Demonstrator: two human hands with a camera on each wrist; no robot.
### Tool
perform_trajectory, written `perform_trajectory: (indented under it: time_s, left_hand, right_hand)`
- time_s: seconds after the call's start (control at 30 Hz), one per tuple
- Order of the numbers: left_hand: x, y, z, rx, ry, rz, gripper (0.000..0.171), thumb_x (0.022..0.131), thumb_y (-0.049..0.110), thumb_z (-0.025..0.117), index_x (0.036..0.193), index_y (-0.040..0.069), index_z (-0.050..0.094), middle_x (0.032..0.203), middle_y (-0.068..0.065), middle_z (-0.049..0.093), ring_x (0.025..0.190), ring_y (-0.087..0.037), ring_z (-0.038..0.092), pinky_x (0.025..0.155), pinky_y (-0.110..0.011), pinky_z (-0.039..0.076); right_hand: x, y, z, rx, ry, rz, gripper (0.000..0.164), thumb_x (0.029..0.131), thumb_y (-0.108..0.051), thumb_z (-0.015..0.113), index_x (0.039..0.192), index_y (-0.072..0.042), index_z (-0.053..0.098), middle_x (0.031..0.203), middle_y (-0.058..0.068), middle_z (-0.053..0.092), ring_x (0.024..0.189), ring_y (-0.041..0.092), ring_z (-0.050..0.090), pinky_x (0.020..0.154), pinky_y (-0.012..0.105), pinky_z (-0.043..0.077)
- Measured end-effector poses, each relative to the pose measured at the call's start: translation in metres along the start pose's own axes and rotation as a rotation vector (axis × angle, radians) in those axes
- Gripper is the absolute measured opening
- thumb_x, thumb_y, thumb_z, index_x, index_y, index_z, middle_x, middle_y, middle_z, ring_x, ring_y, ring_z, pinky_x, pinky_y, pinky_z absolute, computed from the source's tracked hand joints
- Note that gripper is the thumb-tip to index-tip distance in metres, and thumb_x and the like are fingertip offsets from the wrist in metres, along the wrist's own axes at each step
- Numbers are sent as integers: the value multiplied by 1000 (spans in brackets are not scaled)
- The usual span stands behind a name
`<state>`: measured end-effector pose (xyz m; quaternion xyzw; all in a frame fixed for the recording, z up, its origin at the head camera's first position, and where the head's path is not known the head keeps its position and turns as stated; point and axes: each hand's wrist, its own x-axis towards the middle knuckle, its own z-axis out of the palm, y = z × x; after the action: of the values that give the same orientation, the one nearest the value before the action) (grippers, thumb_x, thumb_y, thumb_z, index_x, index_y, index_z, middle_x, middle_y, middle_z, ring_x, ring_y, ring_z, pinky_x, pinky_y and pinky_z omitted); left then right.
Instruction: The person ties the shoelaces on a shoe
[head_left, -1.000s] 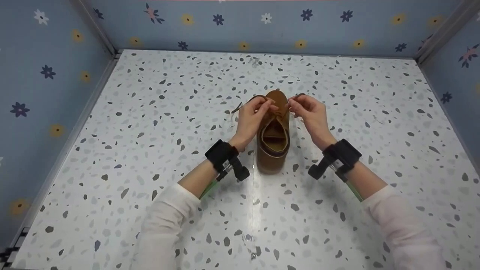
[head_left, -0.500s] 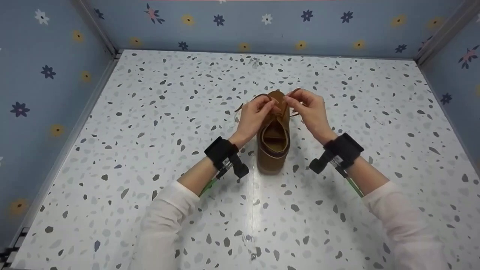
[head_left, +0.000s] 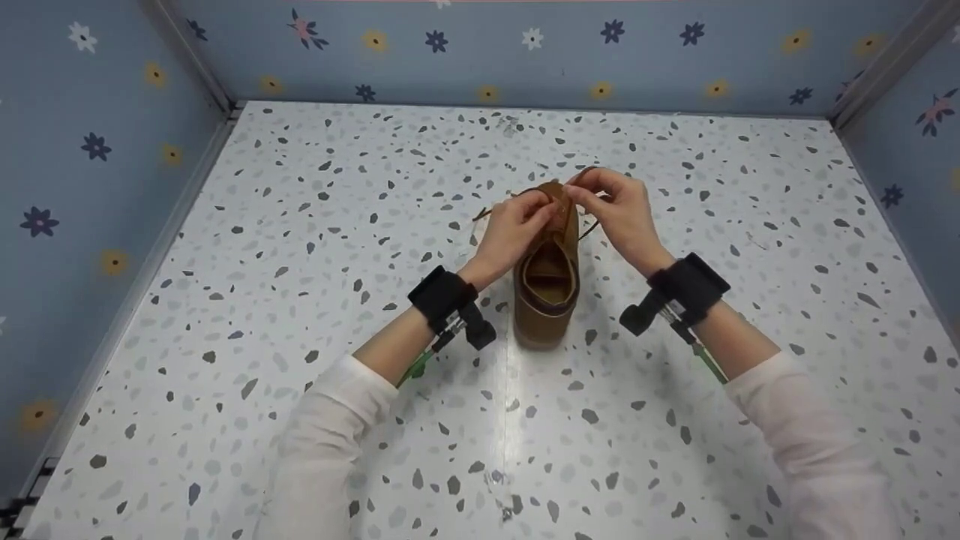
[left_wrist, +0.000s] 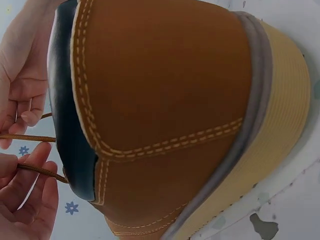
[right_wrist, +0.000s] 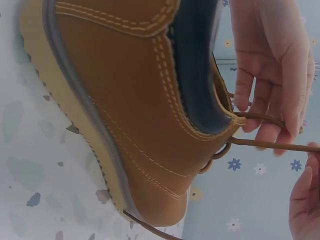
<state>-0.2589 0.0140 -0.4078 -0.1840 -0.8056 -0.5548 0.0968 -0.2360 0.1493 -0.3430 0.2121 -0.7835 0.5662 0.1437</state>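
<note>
Both your L hand (head_left: 514, 229) & R hand (head_left: 624, 211) pinch lace (right_wrist: 272, 145); R's now further twd 12 o'clock on shoe (head_left: 541, 330), prob. tautening it.

No text, label, brand, number or sign can be read in any of the views.

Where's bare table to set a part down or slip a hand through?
Bare table: between left forearm and left wall; between right forearm and right wall; beyond the shoe to the back wall; and between the forearms, behind the shoe's heel. Crowded: around the shoe's front, where left hand and right hand pinch the laces.
</note>
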Motion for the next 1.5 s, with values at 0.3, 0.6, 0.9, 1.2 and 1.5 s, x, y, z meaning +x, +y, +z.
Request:
perform_trajectory:
  time_s: [0.3, 0.6, 0.9, 1.2, 1.5]
  left_hand:
    - [-8, 44, -24, 132, -112, 89, 14, 75, 21, 41, 69, 9, 47, 58, 2, 41, 51, -6, 36, 47, -18, 29]
    - [-6, 49, -27, 162, -171, 81, 17, 77, 21, 36, 76, 10, 49, 63, 4, 44, 57, -5, 39, 53, -17, 30]
    - [-8, 56, -28, 145, -212, 95, 15, 73, 27, 40, 73, 15, 48, 64, 7, 44, 58, -3, 39, 52, -17, 30]
    - [-6, 48, -22, 190, -187, 188, 14, 72, 28, 43, 74, 14, 47, 66, 8, 42, 59, -2, 38, 53, -16, 30]
    - [-5, 45, -20, 176, -163, 200, 16, 71, 28, 44, 70, 14, 50, 63, 8, 45, 56, -1, 39, 51, -15, 31]
  right_hand:
    - [5, -17, 2, -41, -41, -49, 9, 64, -13, 54, 68, -5, 55, 66, 5, 51, 58, 14, 44, 51, 23, 33]
    - [12, -22, 2, -48, -33, -96, 8, 65, -14, 54, 66, -6, 55, 64, 3, 51, 57, 14, 43, 47, 22, 31]
    - [14, -22, 4, -35, -62, -143, 8, 65, -12, 53, 65, -5, 55, 67, 2, 51, 60, 13, 45, 50, 23, 33]
    - [16, -24, 5, -56, -74, -127, 8, 66, -15, 53, 66, -8, 56, 68, 0, 51, 60, 11, 44, 49, 24, 33]
    - [19, -26, 5, -62, -77, -121, 9, 65, -16, 53, 66, -8, 56, 67, 1, 51, 58, 12, 44, 49, 23, 33]
